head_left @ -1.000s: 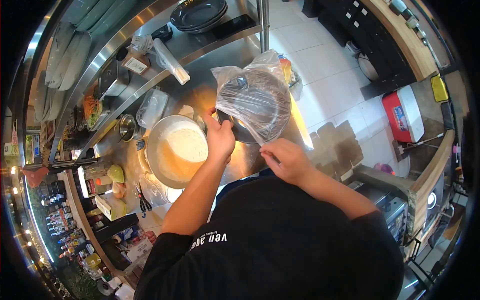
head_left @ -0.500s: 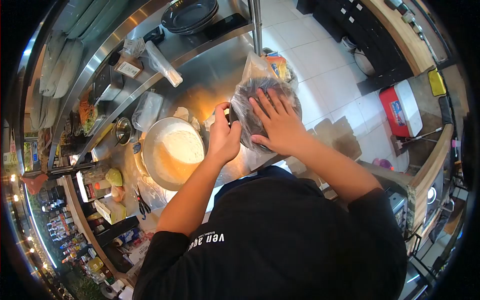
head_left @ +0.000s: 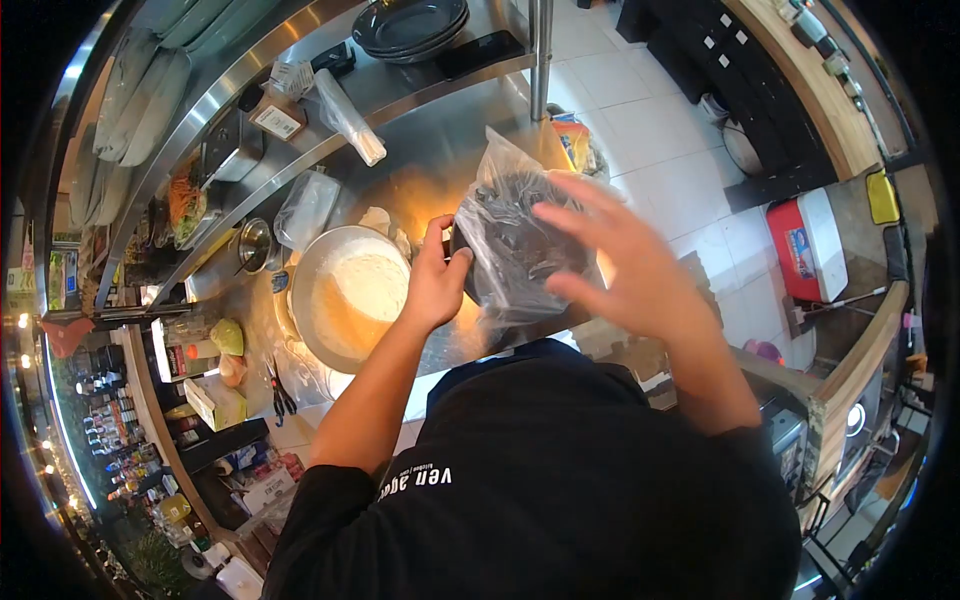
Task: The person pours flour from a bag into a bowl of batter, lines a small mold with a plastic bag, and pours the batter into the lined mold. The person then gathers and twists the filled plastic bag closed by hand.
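Note:
A dark round container (head_left: 525, 215), a bowl or pan, has clear plastic (head_left: 495, 255) over it, with a loose peak of film at the back. My left hand (head_left: 436, 280) grips the container's left edge, thumb and fingers round the rim. Above the right side of the plastic, my right hand (head_left: 630, 260) is blurred by motion, its fingers spread and holding nothing. To the left of my left hand stands a wide metal bowl (head_left: 325, 335) with pale flour (head_left: 370, 285) and a yellowish powder or mixture in it.
Behind the bowl lies a clear plastic container (head_left: 308, 208). A small metal bowl (head_left: 255, 245) and scissors (head_left: 281, 395) are at the left. The shelf (head_left: 400, 95) above holds stacked black plates (head_left: 410, 28) and a plastic roll (head_left: 350, 120). A red and white cooler (head_left: 805, 240) stands on the floor.
My right hand first held the film's edge, then lay flat on the plastic, and is now lifted off to the right. My left hand has kept its grip on the container's edge.

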Tool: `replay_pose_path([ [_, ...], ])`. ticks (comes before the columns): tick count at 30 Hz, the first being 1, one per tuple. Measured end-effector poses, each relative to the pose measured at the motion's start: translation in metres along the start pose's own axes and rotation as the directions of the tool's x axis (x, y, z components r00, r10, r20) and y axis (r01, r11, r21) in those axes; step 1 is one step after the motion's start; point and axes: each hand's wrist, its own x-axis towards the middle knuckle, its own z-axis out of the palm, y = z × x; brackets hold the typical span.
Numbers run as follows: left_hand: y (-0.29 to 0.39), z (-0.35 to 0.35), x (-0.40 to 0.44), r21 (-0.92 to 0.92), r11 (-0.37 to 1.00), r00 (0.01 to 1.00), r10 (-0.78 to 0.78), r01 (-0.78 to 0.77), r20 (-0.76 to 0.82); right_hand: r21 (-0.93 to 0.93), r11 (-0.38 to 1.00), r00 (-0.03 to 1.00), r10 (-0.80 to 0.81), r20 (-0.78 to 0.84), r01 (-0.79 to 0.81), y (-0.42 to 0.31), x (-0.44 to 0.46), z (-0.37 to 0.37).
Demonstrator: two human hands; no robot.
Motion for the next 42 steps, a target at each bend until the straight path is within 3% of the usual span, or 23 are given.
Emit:
replay_pose_path([
  [2,0.006,-0.009,0.004,-0.057,0.997,0.998,0.051,-0.049,0.038,0.065,0.998,0.997,-0.010,-0.081,0.015,0.007,0.000,-0.014],
  [4,0.017,-0.019,0.005,-0.190,0.982,0.984,0.046,-0.013,0.170,0.464,0.847,0.898,0.389,-0.204,-0.261,0.023,0.002,-0.009],
  [6,0.029,-0.027,0.006,-0.181,0.983,0.972,0.056,-0.014,0.228,0.505,0.782,0.872,0.477,-0.107,-0.366,0.060,-0.009,0.031],
  [8,0.037,-0.035,0.003,-0.110,0.992,0.931,-0.017,0.062,0.365,0.736,0.401,0.813,0.466,0.349,-0.546,0.076,-0.016,0.062],
  [9,0.043,-0.040,-0.001,-0.110,0.982,0.900,-0.096,0.157,0.425,0.736,0.398,0.813,0.462,0.355,-0.548,0.074,-0.021,0.069],
  [11,0.045,-0.041,-0.009,-0.095,0.990,0.928,-0.061,0.103,0.369,0.815,0.208,0.815,0.368,0.447,-0.541,0.060,-0.029,0.082],
  [12,0.045,-0.042,-0.012,-0.078,0.996,0.948,-0.016,0.043,0.318,0.815,0.203,0.814,0.365,0.451,-0.543,0.060,-0.032,0.085],
  [13,0.049,-0.048,-0.014,-0.002,0.993,0.975,-0.113,0.116,0.190,0.820,0.227,0.822,0.385,0.420,-0.525,0.061,-0.035,0.087],
  [14,0.053,-0.049,-0.017,0.003,0.993,0.974,-0.119,0.121,0.192,0.824,0.251,0.828,0.407,0.386,-0.507,0.061,-0.037,0.090],
  [16,0.065,-0.050,-0.023,0.166,0.973,0.979,0.133,-0.158,0.154,0.828,0.244,0.824,0.422,0.378,-0.505,0.060,-0.038,0.092],
  [18,0.077,-0.035,-0.024,0.229,0.965,0.986,0.095,-0.124,0.133,0.828,0.241,0.821,0.429,0.377,-0.506,0.054,-0.037,0.091],
  [20,0.082,-0.029,-0.014,0.141,0.990,0.958,-0.029,-0.012,0.287,0.831,0.273,0.843,0.400,0.359,-0.484,0.045,-0.033,0.087],
  [21,0.083,-0.028,-0.011,-0.066,0.995,0.975,-0.062,0.077,0.213,0.833,0.272,0.844,0.397,0.359,-0.482,0.044,-0.034,0.088],
  [24,0.072,-0.042,-0.008,-0.295,0.928,0.972,-0.198,0.226,0.124,0.836,0.260,0.826,0.451,0.338,-0.484,0.050,-0.042,0.091],
  [26,0.058,-0.060,-0.015,-0.354,0.889,0.955,-0.245,0.291,0.168,0.865,0.210,0.822,0.472,0.318,-0.455,0.055,-0.050,0.096],
  [29,0.051,-0.077,-0.028,-0.571,0.726,0.915,-0.381,0.385,0.132,0.880,0.123,0.783,0.522,0.337,-0.460,0.047,-0.057,0.094],
  [33,0.050,-0.094,-0.036,-0.491,0.756,0.880,-0.472,0.433,0.050,0.902,0.002,0.717,0.607,0.342,-0.432,0.051,-0.067,0.107],
  [35,0.053,-0.087,-0.030,-0.357,0.927,0.915,-0.236,0.112,-0.326,0.918,-0.071,0.695,0.630,0.345,-0.391,0.056,-0.068,0.112],
  [36,0.055,-0.082,-0.029,-0.356,0.927,0.920,-0.234,0.114,-0.314,0.920,-0.072,0.690,0.640,0.339,-0.384,0.061,-0.068,0.118],
  [37,0.082,-0.064,-0.031,0.124,0.981,0.909,0.184,-0.148,-0.373,0.925,-0.050,0.690,0.651,0.316,-0.376,0.070,-0.067,0.127],
  [38,0.096,-0.042,-0.033,0.568,0.740,0.792,0.565,-0.361,-0.232,0.928,-0.030,0.689,0.661,0.297,-0.371,0.078,-0.066,0.137],
  [40,0.086,0.009,-0.022,0.647,0.524,0.824,0.455,-0.555,0.338,0.925,-0.020,0.698,0.650,0.301,-0.380,0.092,-0.060,0.158],
  [42,0.030,0.062,-0.013,0.680,0.388,0.782,0.347,-0.622,0.518,0.922,0.005,0.719,0.628,0.298,-0.387,0.116,-0.052,0.176],
])
